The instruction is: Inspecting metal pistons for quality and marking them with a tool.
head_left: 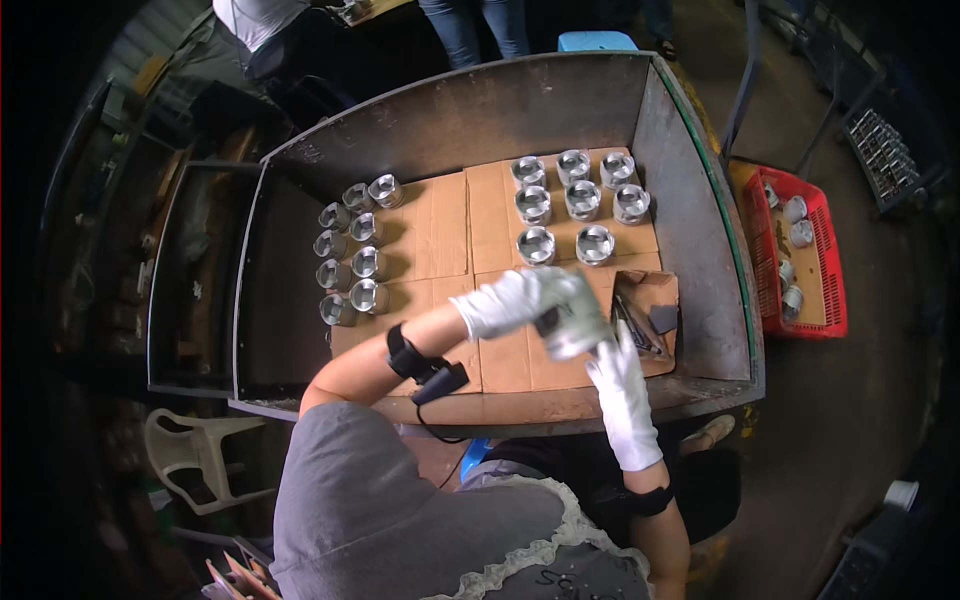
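Observation:
My left hand (530,298), in a white glove, is closed around a metal piston (574,332) above the near part of the cardboard. The piston is tilted and blurred by motion. My right hand (618,375), also gloved, is close against the piston's lower right side with its fingers pinched together. Whatever it holds there is too small and blurred to name. Beyond my hands, several silver pistons (582,200) stand in rows on the cardboard (440,225). Another group of pistons (367,263) stands along the left side.
A metal bin (470,100) with raised walls surrounds the work area. Inside it, an open cardboard box (660,290) with thin tools sits right of my hands. A red crate (825,260) with more pistons stands outside, right; a white plastic chair (205,450) is left. People stand beyond.

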### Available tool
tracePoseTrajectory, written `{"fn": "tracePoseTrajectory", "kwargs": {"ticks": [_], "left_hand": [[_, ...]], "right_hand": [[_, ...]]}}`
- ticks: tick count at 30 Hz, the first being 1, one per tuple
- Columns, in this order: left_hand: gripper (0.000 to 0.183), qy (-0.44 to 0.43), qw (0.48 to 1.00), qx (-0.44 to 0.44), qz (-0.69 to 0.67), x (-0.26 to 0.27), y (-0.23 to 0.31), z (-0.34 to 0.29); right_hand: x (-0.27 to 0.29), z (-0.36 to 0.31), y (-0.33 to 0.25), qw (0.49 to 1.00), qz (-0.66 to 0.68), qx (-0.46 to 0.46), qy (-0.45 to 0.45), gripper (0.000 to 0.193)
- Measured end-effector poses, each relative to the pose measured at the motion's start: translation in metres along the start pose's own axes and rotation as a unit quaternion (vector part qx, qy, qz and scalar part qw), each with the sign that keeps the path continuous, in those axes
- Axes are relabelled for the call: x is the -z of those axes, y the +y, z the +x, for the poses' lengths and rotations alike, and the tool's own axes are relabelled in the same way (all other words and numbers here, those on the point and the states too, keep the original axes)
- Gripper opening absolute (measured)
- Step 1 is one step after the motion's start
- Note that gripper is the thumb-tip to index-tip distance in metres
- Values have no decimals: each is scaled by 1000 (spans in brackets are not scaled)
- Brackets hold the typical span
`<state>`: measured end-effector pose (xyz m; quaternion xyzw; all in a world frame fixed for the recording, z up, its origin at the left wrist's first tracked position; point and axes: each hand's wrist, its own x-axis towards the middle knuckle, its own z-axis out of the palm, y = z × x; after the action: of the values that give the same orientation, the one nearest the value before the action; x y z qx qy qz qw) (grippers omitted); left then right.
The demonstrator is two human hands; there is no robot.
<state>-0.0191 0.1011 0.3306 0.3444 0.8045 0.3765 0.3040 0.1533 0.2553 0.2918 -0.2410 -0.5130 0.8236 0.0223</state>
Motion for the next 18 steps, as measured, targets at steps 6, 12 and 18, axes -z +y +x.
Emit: {"fn": "tracePoseTrajectory", "kwargs": {"ticks": [6,12,18], "left_hand": [[30,-117,952,217,180,43,-141,46],[21,-196,746,122,624,17,-398,110],[21,-174,431,-34,885,-32,-456,115]], "right_hand": [[13,7,-16,807,-494,313,78,38],[24,5,6,741,-596,291,107,21],[17,7,5,712,-642,265,108,17]]}}
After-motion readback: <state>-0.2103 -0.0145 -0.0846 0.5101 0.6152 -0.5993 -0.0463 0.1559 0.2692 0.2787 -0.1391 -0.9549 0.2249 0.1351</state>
